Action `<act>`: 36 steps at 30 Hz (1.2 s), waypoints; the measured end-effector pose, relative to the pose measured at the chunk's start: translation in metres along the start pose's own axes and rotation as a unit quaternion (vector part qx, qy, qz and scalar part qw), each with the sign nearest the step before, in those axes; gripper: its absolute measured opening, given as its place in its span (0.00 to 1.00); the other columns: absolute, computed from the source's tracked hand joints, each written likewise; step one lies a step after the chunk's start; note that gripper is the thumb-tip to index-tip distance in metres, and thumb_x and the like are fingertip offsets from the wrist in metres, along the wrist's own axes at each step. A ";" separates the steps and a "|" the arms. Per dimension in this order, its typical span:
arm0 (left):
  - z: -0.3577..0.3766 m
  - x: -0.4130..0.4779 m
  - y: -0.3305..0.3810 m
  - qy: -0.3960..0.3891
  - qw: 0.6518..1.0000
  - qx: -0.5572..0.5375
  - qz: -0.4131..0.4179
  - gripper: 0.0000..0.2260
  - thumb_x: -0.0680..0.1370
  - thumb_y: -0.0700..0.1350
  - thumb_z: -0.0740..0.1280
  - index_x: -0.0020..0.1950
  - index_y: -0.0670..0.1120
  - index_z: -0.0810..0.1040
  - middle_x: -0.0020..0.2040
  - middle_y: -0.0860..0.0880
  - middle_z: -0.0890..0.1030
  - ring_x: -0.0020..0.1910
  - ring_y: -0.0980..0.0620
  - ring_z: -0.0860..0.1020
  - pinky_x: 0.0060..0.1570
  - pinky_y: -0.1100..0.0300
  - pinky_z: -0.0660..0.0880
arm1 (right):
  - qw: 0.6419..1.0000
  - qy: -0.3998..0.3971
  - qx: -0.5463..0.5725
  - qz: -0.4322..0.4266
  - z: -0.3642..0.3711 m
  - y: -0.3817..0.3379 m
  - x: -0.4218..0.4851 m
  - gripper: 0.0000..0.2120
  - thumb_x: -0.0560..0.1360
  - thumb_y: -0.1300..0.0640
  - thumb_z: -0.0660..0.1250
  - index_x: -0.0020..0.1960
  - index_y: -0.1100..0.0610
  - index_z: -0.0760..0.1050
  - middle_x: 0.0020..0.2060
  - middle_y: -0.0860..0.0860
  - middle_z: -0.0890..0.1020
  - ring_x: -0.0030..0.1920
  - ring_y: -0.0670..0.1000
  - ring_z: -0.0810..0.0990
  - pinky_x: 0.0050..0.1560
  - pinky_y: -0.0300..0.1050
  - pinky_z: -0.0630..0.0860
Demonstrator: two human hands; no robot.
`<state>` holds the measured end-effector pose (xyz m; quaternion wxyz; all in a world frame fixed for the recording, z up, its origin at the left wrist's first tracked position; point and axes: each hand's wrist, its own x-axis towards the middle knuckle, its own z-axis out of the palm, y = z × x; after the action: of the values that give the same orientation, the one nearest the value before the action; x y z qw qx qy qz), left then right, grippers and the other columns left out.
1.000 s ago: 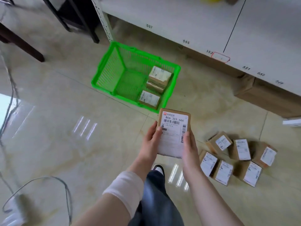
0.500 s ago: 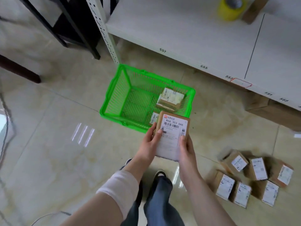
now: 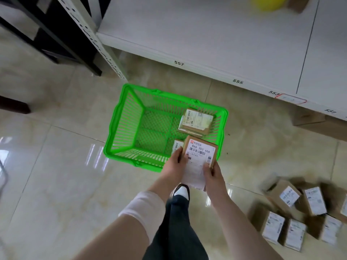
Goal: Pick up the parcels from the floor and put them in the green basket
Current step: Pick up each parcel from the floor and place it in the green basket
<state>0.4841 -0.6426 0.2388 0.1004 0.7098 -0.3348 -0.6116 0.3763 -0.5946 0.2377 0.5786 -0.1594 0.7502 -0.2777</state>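
Left hand (image 3: 173, 166) and right hand (image 3: 214, 173) gripped one brown, white-labelled parcel (image 3: 201, 152).
Green basket (image 3: 125, 126) held at least two parcels (image 3: 197, 121); six floor parcels (image 3: 274, 228) lay blurred nearby.

Holding both bare forearms out forward, toward the near right corner of the green plastic slatted basket (image 3: 112, 139). Gripping a brown cardboard parcel with white label (image 3: 201, 152) above that corner from two sides: with the left hand (image 3: 174, 166) at its left edge, with the right hand (image 3: 213, 172) at its lower right edge, thumb on the label. Wearing a white cloth band (image 3: 142, 207) around the left forearm.
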 end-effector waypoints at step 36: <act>0.009 0.236 -0.061 -0.093 0.975 0.204 0.013 0.19 0.75 0.48 0.67 0.66 0.53 0.71 0.59 0.43 0.79 0.45 0.44 0.80 0.50 0.48 0.79 | 0.945 -0.128 -0.264 0.141 0.053 0.092 0.189 0.33 0.78 0.38 0.51 0.75 0.56 0.55 0.70 0.54 0.69 0.62 0.54 0.75 0.48 0.40 0.74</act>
<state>0.5037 -0.7347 0.0138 -0.0696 0.6511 -0.4695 -0.5923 0.3814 -0.6394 0.0255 0.6403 -0.2334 0.7309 0.0377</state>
